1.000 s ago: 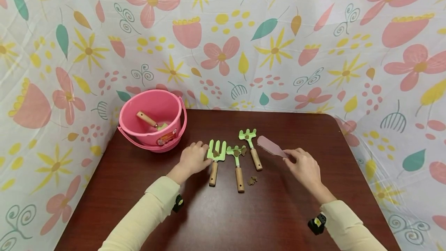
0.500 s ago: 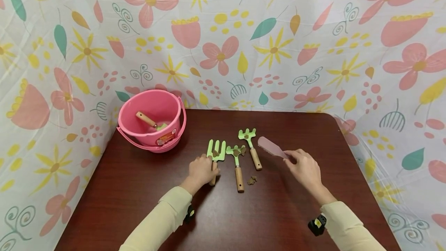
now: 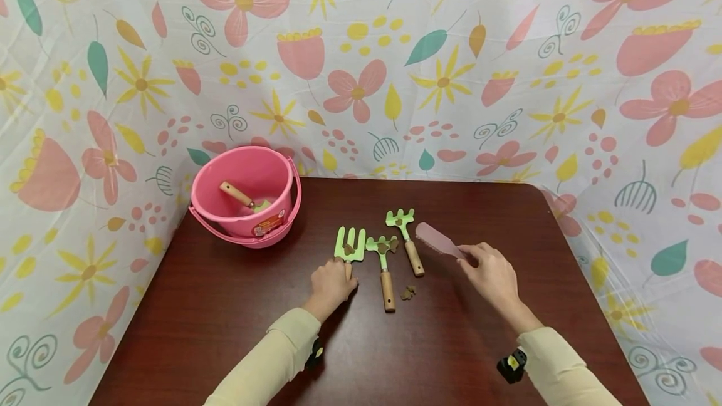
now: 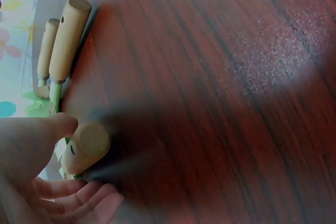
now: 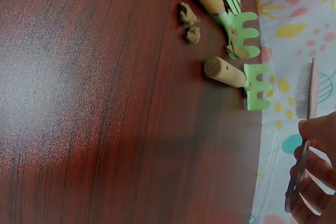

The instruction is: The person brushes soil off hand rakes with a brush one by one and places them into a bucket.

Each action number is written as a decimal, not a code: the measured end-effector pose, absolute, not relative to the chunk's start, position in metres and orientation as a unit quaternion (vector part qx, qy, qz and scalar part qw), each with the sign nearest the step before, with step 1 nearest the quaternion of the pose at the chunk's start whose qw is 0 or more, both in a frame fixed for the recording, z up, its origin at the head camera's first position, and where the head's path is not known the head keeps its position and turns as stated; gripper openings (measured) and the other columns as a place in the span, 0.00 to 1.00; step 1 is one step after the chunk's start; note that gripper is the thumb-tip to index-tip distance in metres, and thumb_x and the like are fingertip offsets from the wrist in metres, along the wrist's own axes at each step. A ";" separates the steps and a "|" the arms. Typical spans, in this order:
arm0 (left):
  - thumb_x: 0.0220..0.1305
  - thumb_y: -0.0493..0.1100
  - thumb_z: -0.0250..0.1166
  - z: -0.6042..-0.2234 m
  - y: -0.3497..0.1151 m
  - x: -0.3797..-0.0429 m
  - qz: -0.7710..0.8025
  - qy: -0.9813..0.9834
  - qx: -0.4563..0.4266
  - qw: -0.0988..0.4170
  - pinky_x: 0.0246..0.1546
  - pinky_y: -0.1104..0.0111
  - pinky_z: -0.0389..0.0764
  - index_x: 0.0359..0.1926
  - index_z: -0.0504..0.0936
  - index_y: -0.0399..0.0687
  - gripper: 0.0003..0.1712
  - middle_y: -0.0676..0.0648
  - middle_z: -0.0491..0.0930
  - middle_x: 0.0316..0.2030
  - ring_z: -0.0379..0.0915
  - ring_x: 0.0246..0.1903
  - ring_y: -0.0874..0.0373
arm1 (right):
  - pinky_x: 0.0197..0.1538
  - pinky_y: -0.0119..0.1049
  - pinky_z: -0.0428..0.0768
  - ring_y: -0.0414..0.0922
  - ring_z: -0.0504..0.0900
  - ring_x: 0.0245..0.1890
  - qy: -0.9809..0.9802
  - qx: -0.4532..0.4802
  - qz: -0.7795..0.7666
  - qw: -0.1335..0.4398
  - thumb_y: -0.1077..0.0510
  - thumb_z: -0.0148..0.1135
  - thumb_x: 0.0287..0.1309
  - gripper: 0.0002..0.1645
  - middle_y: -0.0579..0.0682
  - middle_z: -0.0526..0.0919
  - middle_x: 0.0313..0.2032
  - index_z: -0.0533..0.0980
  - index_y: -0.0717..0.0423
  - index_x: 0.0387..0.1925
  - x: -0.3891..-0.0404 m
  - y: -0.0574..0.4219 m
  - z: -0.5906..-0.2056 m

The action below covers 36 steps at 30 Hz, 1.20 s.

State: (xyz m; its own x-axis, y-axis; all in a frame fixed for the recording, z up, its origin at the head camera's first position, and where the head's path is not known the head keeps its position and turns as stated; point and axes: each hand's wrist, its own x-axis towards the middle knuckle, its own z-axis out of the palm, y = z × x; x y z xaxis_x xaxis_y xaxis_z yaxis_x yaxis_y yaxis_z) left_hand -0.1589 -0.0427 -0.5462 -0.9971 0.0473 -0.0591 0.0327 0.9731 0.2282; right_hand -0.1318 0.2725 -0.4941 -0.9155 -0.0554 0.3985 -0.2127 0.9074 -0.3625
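My left hand (image 3: 331,285) is on the wooden handle (image 4: 87,148) of a green hand fork (image 3: 348,244), thumb on one side and fingers on the other. The fork's prongs point away, with a brown clump on its head. In my right hand (image 3: 492,273) I hold a pink brush (image 3: 439,241) by its handle; its pale bristles (image 5: 302,90) show in the right wrist view. Between the hands lie a green hand rake (image 3: 387,277) and another small green rake (image 3: 413,257), each with brown bits on its head.
A pink bucket (image 3: 242,158) stands at the back left of the dark wooden table (image 3: 451,356), with a wooden-handled green tool (image 3: 238,195) inside. Small brown clumps (image 3: 408,292) lie right of the middle rake. A flowered cloth (image 3: 361,36) hangs behind the table.
My left hand has moved right and nearer, from beside the fork's head down onto its handle. My right hand with the brush has hardly moved.
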 end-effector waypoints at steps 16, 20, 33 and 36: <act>0.51 0.45 0.67 -0.547 -0.046 -0.159 0.155 0.987 0.020 0.025 0.17 0.57 0.74 0.20 0.69 0.46 0.15 0.46 0.77 0.27 0.78 0.25 0.43 | 0.20 0.34 0.67 0.43 0.75 0.24 -0.958 0.067 0.201 0.191 0.59 0.70 0.45 0.16 0.49 0.81 0.33 0.82 0.49 0.40 -0.131 0.274 -0.497; 0.52 0.45 0.66 -0.547 -0.048 -0.161 0.152 0.988 0.017 0.030 0.18 0.57 0.75 0.23 0.72 0.45 0.12 0.45 0.78 0.26 0.78 0.25 0.43 | 0.19 0.33 0.66 0.42 0.74 0.23 -0.957 0.071 0.202 0.194 0.58 0.70 0.44 0.16 0.50 0.81 0.32 0.82 0.50 0.40 -0.131 0.274 -0.498; 0.59 0.47 0.59 -0.541 -0.062 -0.171 0.145 0.989 -0.010 0.039 0.23 0.54 0.77 0.31 0.74 0.42 0.12 0.38 0.81 0.28 0.79 0.29 0.41 | 0.18 0.32 0.64 0.41 0.73 0.22 -0.955 0.080 0.201 0.201 0.59 0.70 0.44 0.15 0.50 0.81 0.33 0.82 0.50 0.39 -0.133 0.275 -0.499; 0.56 0.46 0.61 -0.540 -0.065 -0.172 0.134 0.990 -0.006 0.047 0.23 0.54 0.76 0.33 0.74 0.42 0.12 0.38 0.81 0.28 0.79 0.29 0.41 | 0.18 0.32 0.64 0.41 0.73 0.21 -0.955 0.080 0.202 0.201 0.59 0.70 0.44 0.16 0.50 0.81 0.33 0.82 0.50 0.39 -0.133 0.274 -0.499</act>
